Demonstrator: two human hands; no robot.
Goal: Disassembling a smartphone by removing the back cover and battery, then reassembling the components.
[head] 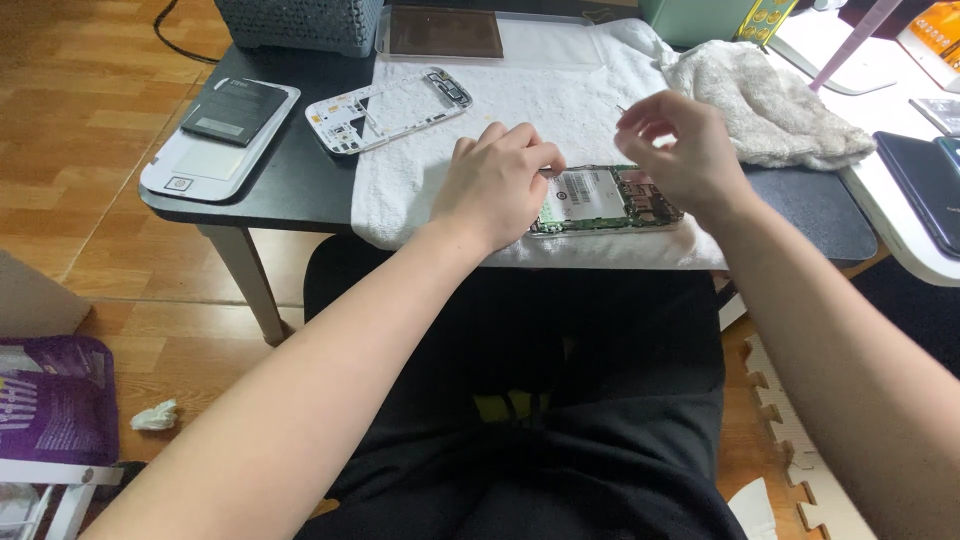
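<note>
An opened phone (600, 200) with its green circuit board showing lies on a white towel (560, 90) near the table's front edge. My left hand (495, 185) rests on the phone's left end, fingers curled, holding it down. Just above the phone's right end hovers my right hand (675, 150), its thumb and fingers pinched on a thin metal tool whose tip shows above the fingers. The phone's white middle frame (385, 110) lies on the towel's left edge, apart from both hands.
A white back cover (185, 165) with a black battery (238, 108) on it sits at the black table's (300, 190) left end. A crumpled cloth (770, 105) lies right, a dark tablet (925, 185) beyond. A grey basket (300, 25) and brown panel (445, 32) stand behind.
</note>
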